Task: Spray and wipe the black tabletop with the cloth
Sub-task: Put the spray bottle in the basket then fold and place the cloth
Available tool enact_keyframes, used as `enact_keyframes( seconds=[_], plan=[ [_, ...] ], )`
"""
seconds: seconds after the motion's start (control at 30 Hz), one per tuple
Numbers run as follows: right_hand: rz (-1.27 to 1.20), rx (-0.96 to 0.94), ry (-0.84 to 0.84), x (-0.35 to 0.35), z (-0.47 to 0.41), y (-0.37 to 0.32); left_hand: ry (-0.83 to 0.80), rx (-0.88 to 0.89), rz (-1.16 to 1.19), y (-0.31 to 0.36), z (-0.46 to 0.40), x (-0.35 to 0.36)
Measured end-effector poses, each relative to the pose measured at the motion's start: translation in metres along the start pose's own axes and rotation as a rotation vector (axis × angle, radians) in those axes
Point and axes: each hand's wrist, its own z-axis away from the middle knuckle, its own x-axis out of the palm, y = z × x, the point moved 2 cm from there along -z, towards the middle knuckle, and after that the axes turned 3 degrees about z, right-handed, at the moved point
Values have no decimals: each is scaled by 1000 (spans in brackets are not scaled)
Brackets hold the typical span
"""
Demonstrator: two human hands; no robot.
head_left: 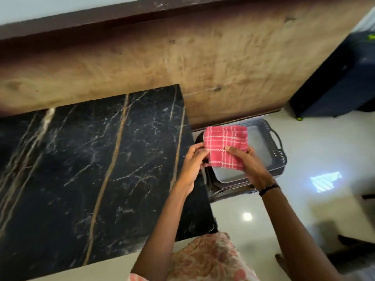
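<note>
Cloth [225, 148] (red, white-checked, folded) is pinched by both hands, left hand [192, 159] and right hand [246, 161], above a grey basket [269, 138] beside the black table [91, 159].

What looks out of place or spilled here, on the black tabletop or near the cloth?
Nothing stands out. The black tabletop shows no spill, only its pale veins. Both hands, left hand and right hand, hold the folded red cloth above the grey basket. No spray bottle is visible.
</note>
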Motion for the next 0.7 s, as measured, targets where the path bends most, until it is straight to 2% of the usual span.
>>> enact_keyframes(
  seconds=[0.13, 0.23, 0.3, 0.43, 0.57, 0.7],
  plan=[
    [56, -37, 192, -96, -28, -4, -42, -24, -66, -16, -28, 46],
    [156, 16, 280, -151, -58, 15, -25, -27, -148, -30, -50, 66],
    [269, 110, 264, -173, -85, 35, -24, -12, -224, -40, -63, 74],
    [540, 283, 119, -188, -134, 67, -35, 27, -377, -61, -84, 87],
    [518, 328, 24, -191, -162, 81, -29, 25, -480, -77, -97, 93],
    [607, 363, 85, -201, -176, 93, -24, 41, -516, -82, -101, 97]
  ],
)
